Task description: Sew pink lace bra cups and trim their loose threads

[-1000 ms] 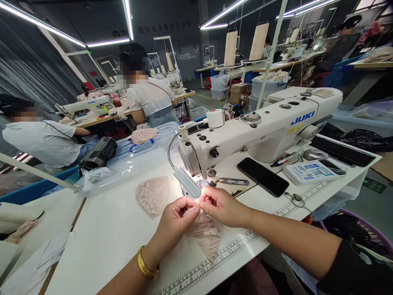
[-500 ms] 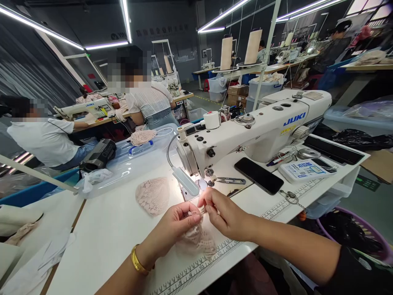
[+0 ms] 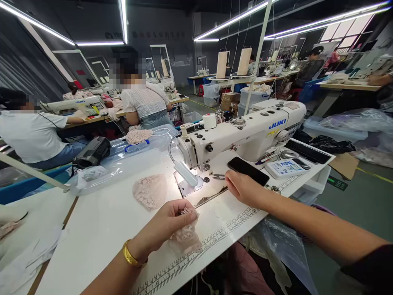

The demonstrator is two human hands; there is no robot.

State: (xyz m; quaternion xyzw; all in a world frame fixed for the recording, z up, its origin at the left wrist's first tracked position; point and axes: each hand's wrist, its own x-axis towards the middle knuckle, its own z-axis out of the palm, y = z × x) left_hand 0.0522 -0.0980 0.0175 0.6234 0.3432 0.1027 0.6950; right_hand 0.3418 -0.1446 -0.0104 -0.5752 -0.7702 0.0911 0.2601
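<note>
My left hand (image 3: 170, 223), with a gold bangle on the wrist, pinches a bunched piece of pink lace (image 3: 186, 237) that hangs onto the white table (image 3: 101, 229). My right hand (image 3: 244, 188) lies further right, close to the thread snips (image 3: 218, 176) and the black phone (image 3: 248, 171); whether it touches the snips is hidden. A white JUKI sewing machine (image 3: 245, 133) stands behind both hands, its lamp (image 3: 185, 174) lit over the needle plate. A second pink lace piece (image 3: 149, 191) lies flat to the left of the needle.
A clear plastic tray (image 3: 123, 159) holds more lace and a black device at the back left. A calculator-like pad (image 3: 284, 168) sits by the machine's right end. Two seated people work at machines behind. A ruler strip runs along the table's front edge.
My right hand let go of the lace and moved right toward the snips and phone. My left hand kept the lace, now bunched. The camera view shifted to the right.
</note>
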